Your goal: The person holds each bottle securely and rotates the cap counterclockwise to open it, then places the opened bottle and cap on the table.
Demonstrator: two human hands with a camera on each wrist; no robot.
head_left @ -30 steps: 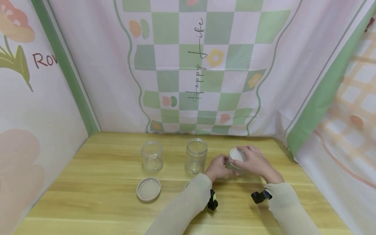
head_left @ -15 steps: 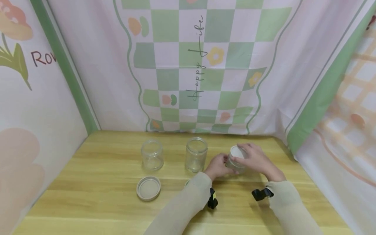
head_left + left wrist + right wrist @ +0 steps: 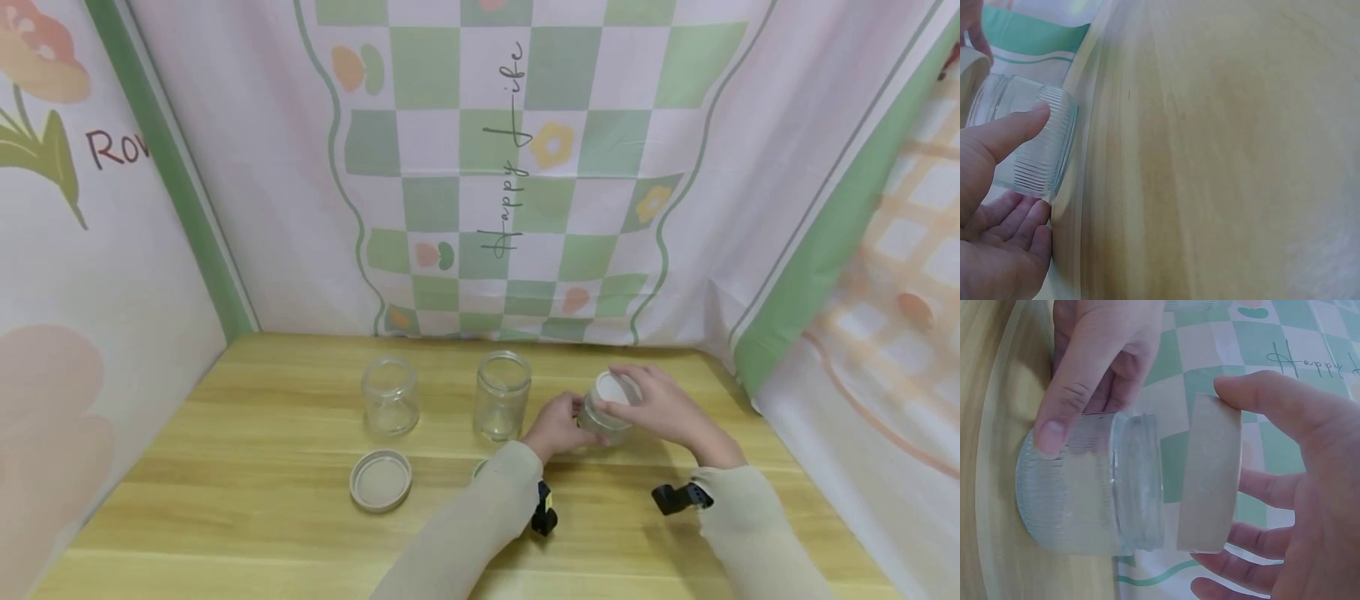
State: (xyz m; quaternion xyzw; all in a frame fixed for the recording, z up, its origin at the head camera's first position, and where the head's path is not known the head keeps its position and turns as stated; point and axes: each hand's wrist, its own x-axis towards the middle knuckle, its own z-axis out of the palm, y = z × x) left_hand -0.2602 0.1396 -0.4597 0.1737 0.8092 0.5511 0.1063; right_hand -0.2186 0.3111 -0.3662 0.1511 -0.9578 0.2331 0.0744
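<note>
My left hand (image 3: 558, 427) grips a ribbed clear glass jar (image 3: 611, 428) on the right side of the table, thumb on one side of the ribbed wall. The jar stands upright, close to the wood in the left wrist view. My right hand (image 3: 663, 408) holds a pale beige lid (image 3: 617, 389) by its edge, thumb and fingers spread around it. In the right wrist view a narrow gap separates the lid (image 3: 1210, 478) from the threaded mouth of the jar (image 3: 1085, 500). The glass looks transparent, with nothing visible inside.
Two uncovered glass jars, a shorter one (image 3: 390, 398) and a taller one (image 3: 502, 400), stand to the left. An upturned beige lid (image 3: 381, 482) lies before the shorter. A green-edged round thing (image 3: 479, 469) is mostly hidden by the left sleeve. A checkered curtain (image 3: 487, 192) hangs behind.
My right hand and the lid have shifted slightly right and up, away from the jar's mouth. The left hand and the jar have barely moved.
</note>
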